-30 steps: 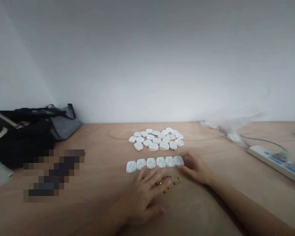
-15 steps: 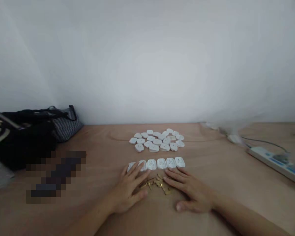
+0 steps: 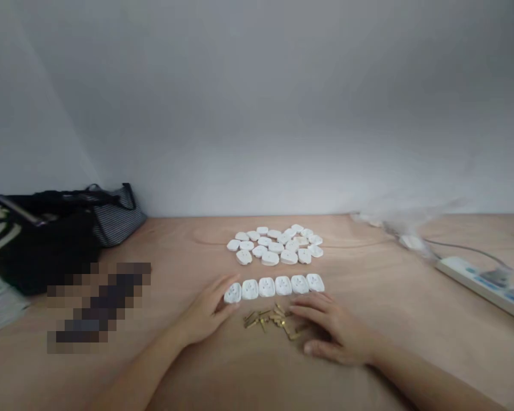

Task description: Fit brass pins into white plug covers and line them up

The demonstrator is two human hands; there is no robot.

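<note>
Six white socket faceplates (image 3: 282, 285) lie in a straight row on the plywood worktop (image 3: 184, 371), with a loose cluster of faceplates (image 3: 274, 245) at their 12 o'clock and brass pins (image 3: 268, 318) at their 6 o'clock. Left hand (image 3: 206, 310): wrist low, fingers curled against the row's 9 o'clock end; whether this grip is clenched on that faceplate cannot be told. Right hand (image 3: 336, 334): grip released, fingers spread flat, fingertips (image 3: 302, 308) just beside the pins. Light fingertip contact would best keep the row aligned. A power strip (image 3: 475, 285) lies at 3 o'clock.
</note>
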